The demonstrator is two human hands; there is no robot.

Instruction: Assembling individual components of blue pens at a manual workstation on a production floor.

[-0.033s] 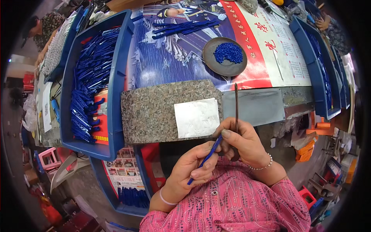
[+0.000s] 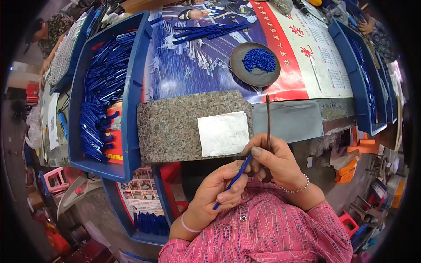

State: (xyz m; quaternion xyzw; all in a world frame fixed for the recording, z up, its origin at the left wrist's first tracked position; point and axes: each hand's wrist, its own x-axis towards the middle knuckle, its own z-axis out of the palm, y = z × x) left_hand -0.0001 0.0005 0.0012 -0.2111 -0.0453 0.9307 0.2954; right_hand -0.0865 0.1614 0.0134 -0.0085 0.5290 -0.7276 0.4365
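My left hand [image 2: 223, 184] is closed around a slender blue stick [image 2: 235, 179], which slants up toward the right. Fingertips of my right hand [image 2: 277, 160] meet the stick's upper end and partly hide it. That same hand grips a thin, dark rod-like tool [image 2: 268, 114], its narrow tip pointing away from me. Beyond the hands, a round dark dish [image 2: 239, 72] holds a heap of small blue pieces [image 2: 259, 60]. A white paper square [image 2: 223, 134] lies on a speckled stone slab [image 2: 171, 127], just past my left hand.
On the left, a blue tray [image 2: 131, 101] holds many blue sticks; below it, another tray [image 2: 147, 236] has more. Further blue sticks [image 2: 210, 30] lie on a poster-covered tabletop. At right stands another blue tray [image 2: 357, 83]. Other people are at both far sides.
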